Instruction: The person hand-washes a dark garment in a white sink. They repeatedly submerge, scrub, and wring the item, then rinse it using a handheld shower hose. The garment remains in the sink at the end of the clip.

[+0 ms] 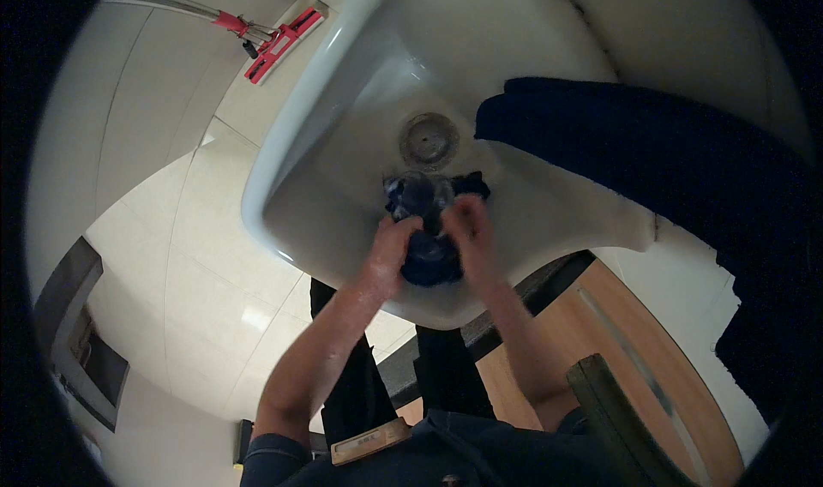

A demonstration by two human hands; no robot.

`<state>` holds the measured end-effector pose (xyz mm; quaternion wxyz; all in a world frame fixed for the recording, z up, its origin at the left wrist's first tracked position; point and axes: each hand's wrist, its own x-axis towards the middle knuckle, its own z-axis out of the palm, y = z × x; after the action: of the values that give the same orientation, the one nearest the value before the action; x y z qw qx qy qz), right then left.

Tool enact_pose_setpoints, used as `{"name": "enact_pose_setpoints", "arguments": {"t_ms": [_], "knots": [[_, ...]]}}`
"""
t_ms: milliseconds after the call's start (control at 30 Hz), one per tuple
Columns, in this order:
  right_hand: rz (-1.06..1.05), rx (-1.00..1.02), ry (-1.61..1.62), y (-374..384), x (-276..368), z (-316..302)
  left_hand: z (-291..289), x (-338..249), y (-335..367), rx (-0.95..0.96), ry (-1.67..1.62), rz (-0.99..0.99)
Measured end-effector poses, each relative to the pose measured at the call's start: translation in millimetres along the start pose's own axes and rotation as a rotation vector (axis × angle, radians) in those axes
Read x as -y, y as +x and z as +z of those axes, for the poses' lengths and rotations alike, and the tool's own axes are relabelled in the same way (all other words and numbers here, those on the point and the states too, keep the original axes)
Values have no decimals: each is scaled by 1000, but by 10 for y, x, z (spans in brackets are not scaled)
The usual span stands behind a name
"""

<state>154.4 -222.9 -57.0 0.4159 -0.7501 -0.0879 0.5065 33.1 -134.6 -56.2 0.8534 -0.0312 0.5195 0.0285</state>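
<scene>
A wet, bunched dark blue cloth [433, 260] lies in the white basin [313, 144], with whitish suds and water on its upper part. My left hand [393, 249] is closed on the cloth's left side, thumb toward the middle. On the opposite side, my right hand [469, 227] has its fingers curled in against the cloth; motion blurs them somewhat. Both forearms are bare and wet-looking. Just beyond the cloth sits a round drain strainer [429, 141].
A large dark blue fabric [617, 135] hangs over the basin's right side. Beyond the basin at the left, a red-headed mop [283, 45] rests on the tiled floor [206, 221]. A wooden panel with a metal strip [600, 350] stands at the lower right.
</scene>
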Motion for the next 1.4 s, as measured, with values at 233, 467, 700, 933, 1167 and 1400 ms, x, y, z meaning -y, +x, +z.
{"name": "enact_pose_setpoints", "arguments": {"t_ms": [233,467,700,933,1167,1400], "knots": [[115,209,526,485,582,-236,696,-820,-548,321,1815,367],[152,308,514,618,723,-84,234,-828,-114,-180,1528,1162],[-482,37,-369,-331,338,420,-28,-221,189,212,-423,-145],[-102,-202,-656,375,311,285,94,213,397,22,-271,96],[-627,-201,-666,-344,200,588,-249,-26,419,5,70,187],[-414,-298,-447,280,172,452,138,-7,307,-51,-198,182]]}}
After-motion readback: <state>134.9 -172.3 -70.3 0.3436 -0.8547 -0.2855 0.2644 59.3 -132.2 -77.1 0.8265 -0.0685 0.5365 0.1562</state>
